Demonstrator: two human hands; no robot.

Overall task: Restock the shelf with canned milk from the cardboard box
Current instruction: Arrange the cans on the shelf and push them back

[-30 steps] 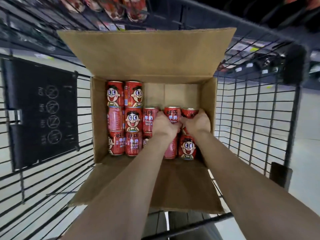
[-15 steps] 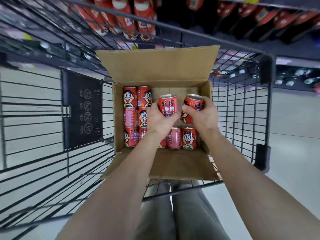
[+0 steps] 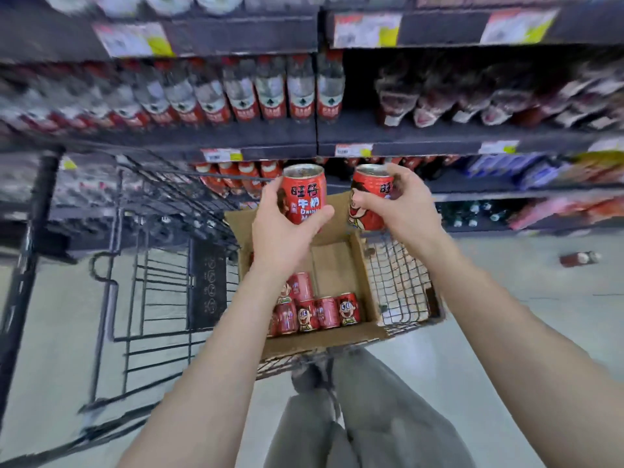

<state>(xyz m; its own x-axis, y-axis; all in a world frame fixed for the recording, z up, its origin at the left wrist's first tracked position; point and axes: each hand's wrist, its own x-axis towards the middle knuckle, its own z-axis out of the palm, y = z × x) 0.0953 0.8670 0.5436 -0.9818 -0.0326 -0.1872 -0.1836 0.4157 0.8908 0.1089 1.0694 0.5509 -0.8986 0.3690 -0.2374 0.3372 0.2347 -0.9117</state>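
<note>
The wire cart [image 3: 141,275] stands at the left, against the shelving. Beyond its far rim, a low shelf [image 3: 449,189] already carries a row of red cans [image 3: 233,173], blurred; that looks like the spot to fill.

The left hand [image 3: 280,231] holds one can of milk [image 3: 304,194] upright above the cardboard box [image 3: 337,261], fingers [image 3: 270,194] and thumb clamped round its side. It is a short red can with white lettering and a silver top.

Below it, a small cluster of remaining cans [image 3: 314,309] lies on its side in the box's near left corner; the rest of the floor shows bare card. I judge the box mostly emptied.

The right hand [image 3: 401,207] wraps a second can [image 3: 369,201], which shows a cartoon face, fingers curled over its rim. Neither can has reached the shelf yet.
</note>
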